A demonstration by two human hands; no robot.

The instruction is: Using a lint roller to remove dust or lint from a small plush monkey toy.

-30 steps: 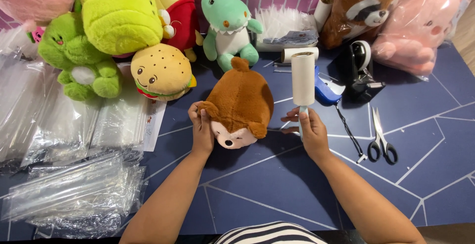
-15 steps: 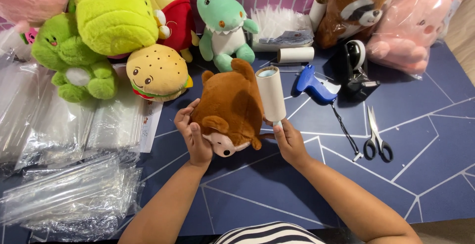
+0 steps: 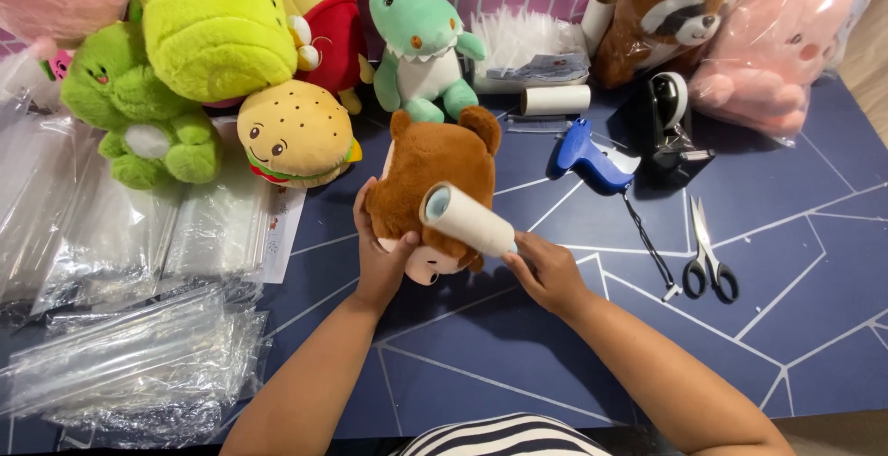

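Since half a second ago, the lint roller (image 3: 467, 219) has tipped from upright to lying across the brown plush toy (image 3: 433, 181), its white roll resting on the fur. The right hand (image 3: 548, 271) is closed round the roller's handle at the near end. The left hand (image 3: 381, 254) grips the toy's left side, thumb over the front edge, pinning it to the blue table (image 3: 518, 363) in the middle of the scene. Just beyond sit a burger plush (image 3: 294, 135) on the left and a green dinosaur plush (image 3: 424, 44) farther back. To the right lie a blue handle (image 3: 588, 155), a tape dispenser (image 3: 670, 128) and scissors (image 3: 707, 257). Clear plastic bags (image 3: 129, 363) are heaped at the near left.
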